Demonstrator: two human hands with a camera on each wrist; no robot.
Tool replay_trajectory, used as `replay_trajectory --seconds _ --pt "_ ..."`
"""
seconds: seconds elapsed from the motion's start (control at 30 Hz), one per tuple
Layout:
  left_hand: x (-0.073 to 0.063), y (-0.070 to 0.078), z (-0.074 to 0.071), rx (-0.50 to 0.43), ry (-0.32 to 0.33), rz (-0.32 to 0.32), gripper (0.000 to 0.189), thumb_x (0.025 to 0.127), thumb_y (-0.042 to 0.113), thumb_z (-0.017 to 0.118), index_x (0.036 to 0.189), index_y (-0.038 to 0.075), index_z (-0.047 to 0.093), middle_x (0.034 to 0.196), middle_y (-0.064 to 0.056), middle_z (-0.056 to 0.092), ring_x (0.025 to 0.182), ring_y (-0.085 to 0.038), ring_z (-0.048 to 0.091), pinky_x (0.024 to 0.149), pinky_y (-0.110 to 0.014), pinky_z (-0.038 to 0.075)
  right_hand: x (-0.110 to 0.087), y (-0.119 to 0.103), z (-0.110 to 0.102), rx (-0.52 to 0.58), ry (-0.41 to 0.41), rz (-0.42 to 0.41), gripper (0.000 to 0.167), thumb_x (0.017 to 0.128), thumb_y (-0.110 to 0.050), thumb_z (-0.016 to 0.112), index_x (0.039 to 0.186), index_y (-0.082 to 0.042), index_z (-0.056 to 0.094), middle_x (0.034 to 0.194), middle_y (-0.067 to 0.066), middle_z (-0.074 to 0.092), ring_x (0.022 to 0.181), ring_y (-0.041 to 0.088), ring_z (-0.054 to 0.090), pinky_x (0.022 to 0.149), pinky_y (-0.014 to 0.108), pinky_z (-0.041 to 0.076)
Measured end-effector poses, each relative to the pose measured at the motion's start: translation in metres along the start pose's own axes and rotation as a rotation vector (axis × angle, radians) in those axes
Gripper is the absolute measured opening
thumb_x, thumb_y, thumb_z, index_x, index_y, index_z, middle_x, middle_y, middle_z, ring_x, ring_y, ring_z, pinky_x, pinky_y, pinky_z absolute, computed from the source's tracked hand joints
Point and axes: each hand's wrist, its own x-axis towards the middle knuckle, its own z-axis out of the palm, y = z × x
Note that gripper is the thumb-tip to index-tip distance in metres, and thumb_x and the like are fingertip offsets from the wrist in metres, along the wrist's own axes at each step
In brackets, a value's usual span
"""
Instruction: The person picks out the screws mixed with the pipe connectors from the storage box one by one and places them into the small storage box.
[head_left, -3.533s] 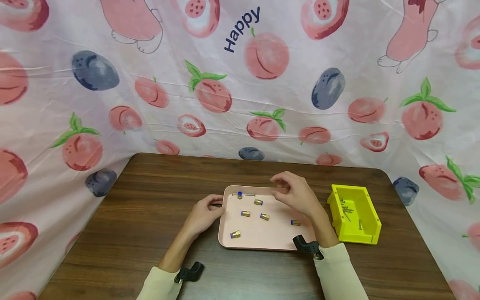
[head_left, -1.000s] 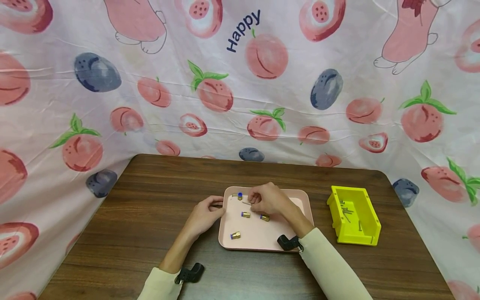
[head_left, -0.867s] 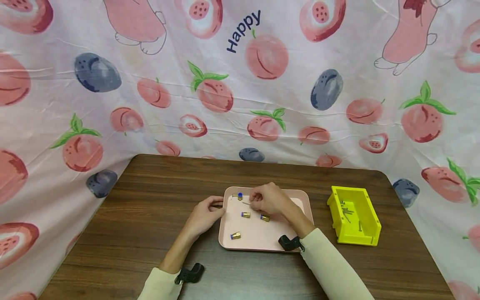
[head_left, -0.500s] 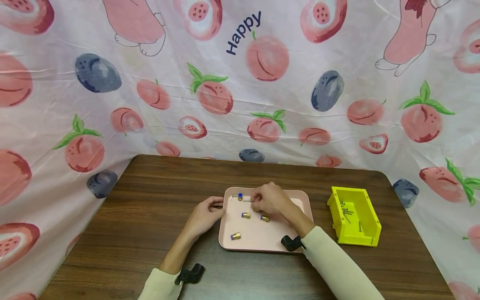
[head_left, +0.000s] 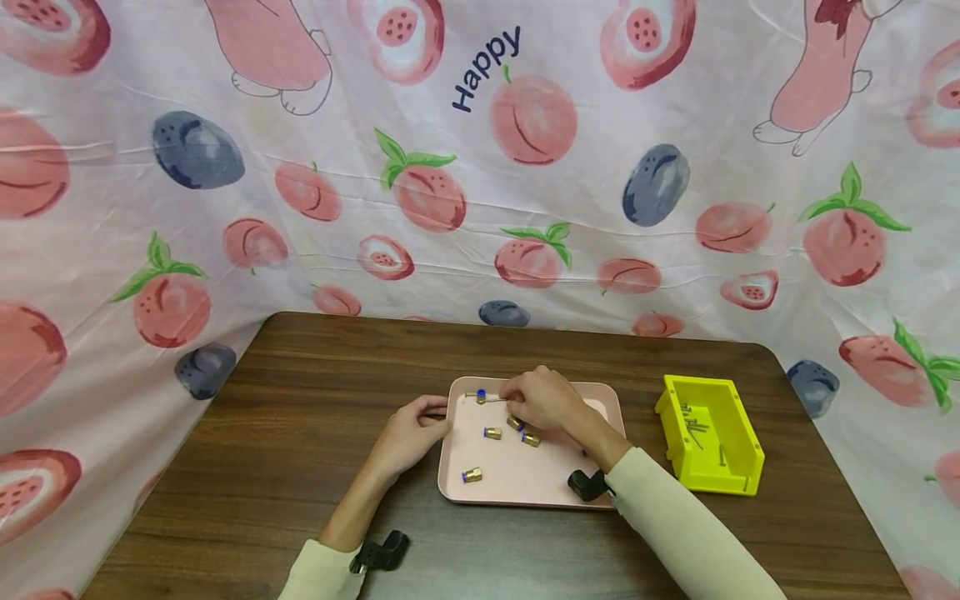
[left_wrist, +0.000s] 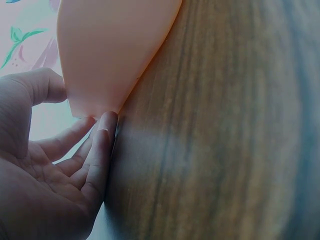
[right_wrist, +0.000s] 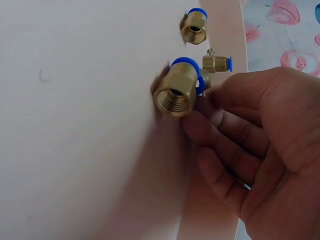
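Note:
A pink tray [head_left: 525,487] holds several brass pneumatic fittings with blue collars, such as one [head_left: 492,433] left of centre and one [head_left: 472,475] at its near left. My left hand [head_left: 408,433] grips the tray's left rim; the left wrist view shows its thumb at the rim and fingertips against the wall. My right hand [head_left: 551,404], over the far part, pinches a thin screw [head_left: 492,400] by one end. Its threaded tip points left beside a brass fitting [head_left: 481,397]. In the right wrist view, a larger-looking fitting [right_wrist: 176,92] lies close to the fingertips, partly covering the screw.
A yellow bin [head_left: 678,475] with several loose screws [head_left: 693,429] stands right of the tray on the brown wooden table [head_left: 337,358]. A fruit-patterned cloth [head_left: 450,292] hangs behind the table.
My right hand has come left and down from above the tray's far right and now pinches the screw. A nearby fitting has shifted toward the tray's middle. My left hand stays put.

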Motion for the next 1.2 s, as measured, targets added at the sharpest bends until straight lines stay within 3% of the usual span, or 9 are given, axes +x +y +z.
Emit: replay_trajectory --seconds 0.13,0.37,0.9,1.2 --pt "0.000 0.001 0.000 0.000 -0.003 -0.001 0.040 0.097 0.011 0.076 0.135 0.000 0.073 0.121 -0.010 0.078 0.102 -0.022 0.076 0.089 -0.035 0.055 0.000 0.001 0.001 0.025 -0.012 0.010 0.017 0.094 -0.016 0.085 0.111 -0.017 0.085 0.071 -0.012 0.063 0.063 0.006 0.055 0.061 0.028 0.045" --pt "-0.001 0.002 0.000 0.000 -0.003 -0.001 0.040 0.097 0.011 0.076 0.135 0.000 0.073 0.122 -0.011 0.078 0.101 -0.022 0.076 0.088 -0.034 0.055 0.000 0.005 0.003 0.099 -0.038 -0.002 0.013 0.091 -0.018 0.091 0.096 -0.017 0.079 0.070 -0.014 0.062 0.062 0.003 0.055 0.062 0.027 0.045" --pt "-0.001 0.000 0.001 -0.001 0.002 0.005 0.040 0.097 0.012 0.077 0.134 -0.002 0.072 0.121 -0.011 0.078 0.101 -0.023 0.077 0.089 -0.036 0.057 0.001 0.015 0.011 0.405 -0.122 0.043 0.011 0.088 -0.016 0.091 0.093 -0.014 0.081 0.067 -0.013 0.067 0.064 0.003 0.057 0.068 0.025 0.047" --pt "-0.001 -0.001 0.001 -0.006 0.001 -0.001 0.040 0.097 0.012 0.077 0.134 -0.001 0.072 0.121 -0.011 0.078 0.102 -0.023 0.076 0.089 -0.036 0.056 0.002 0.010 0.011 0.402 -0.088 0.085 0.010 0.090 -0.018 0.091 0.089 -0.015 0.082 0.067 -0.011 0.067 0.064 0.004 0.057 0.069 0.026 0.048"
